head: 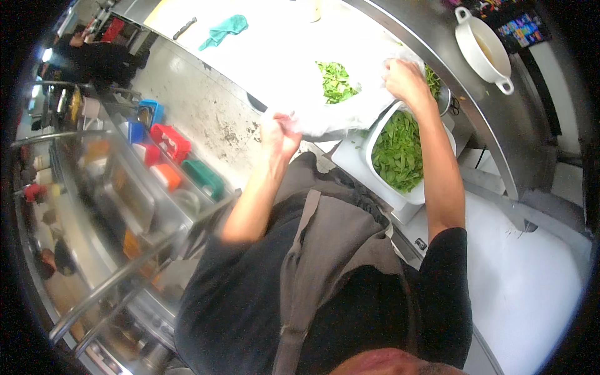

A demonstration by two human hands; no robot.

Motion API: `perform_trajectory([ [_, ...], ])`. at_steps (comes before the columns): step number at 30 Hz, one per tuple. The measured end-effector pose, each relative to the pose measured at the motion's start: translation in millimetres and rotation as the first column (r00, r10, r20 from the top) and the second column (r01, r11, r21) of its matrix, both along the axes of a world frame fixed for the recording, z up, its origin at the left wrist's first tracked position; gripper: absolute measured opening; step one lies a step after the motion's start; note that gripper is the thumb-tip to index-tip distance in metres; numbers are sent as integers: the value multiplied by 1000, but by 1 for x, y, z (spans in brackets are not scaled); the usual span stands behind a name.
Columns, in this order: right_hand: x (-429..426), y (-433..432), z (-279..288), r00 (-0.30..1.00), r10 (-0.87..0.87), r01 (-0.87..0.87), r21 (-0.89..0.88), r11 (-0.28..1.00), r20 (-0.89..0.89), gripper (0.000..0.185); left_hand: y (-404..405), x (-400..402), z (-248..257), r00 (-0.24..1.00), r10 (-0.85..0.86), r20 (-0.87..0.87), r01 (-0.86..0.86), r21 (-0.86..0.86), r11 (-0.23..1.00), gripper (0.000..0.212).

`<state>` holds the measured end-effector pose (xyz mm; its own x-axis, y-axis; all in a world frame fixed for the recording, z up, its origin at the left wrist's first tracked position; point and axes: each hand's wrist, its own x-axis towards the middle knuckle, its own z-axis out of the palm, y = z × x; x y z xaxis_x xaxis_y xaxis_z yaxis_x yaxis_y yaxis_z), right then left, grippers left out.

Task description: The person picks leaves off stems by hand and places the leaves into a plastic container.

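Note:
My left hand point(280, 136) grips one near corner of a thin, whitish translucent sheet or bag point(335, 123), which looks like plastic. Its other side is pinched by my right hand point(404, 77), with the sheet spread between the two. A small heap of green leaves point(336, 83) lies beyond the near edge, on or behind the sheet; the glare hides which. Below my right wrist, a white tub point(370, 157) holds many loose green leaves point(397, 152). More greens point(432, 82) show in a round container behind my right forearm.
A knife point(184, 28) and a teal cloth point(224, 32) lie on the bright white worktop. At the right, a white two-handled dish point(483, 49) rests on a steel shelf. Coloured bins point(171, 140) line a counter at the left. A person in dark clothing point(93, 61) is at the far left.

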<state>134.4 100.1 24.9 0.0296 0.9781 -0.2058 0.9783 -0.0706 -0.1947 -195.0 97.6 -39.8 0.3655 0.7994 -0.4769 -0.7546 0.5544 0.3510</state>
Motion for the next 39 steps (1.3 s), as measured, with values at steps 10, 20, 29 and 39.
perform_trajectory([
  [10, -62, 51, -34, 961, 245, -246, -13, 969, 130, 20, 17, -40, 49, 926, -376, 30, 329, 427, 843, 43],
  [20, -120, 72, -93, 960, 273, -259, -174, 950, 64, 33, 13, -34, 83, 470, -518, -715, 787, 75, 612, 62],
  [29, -103, 102, -105, 871, 478, -488, -100, 867, -110, 52, 9, -41, 31, 948, -86, 307, 4, 259, 966, 61],
  [39, -67, 128, -100, 916, 399, -385, -193, 903, 37, 64, 6, -55, 53, 851, -282, -443, 384, 158, 910, 30],
])
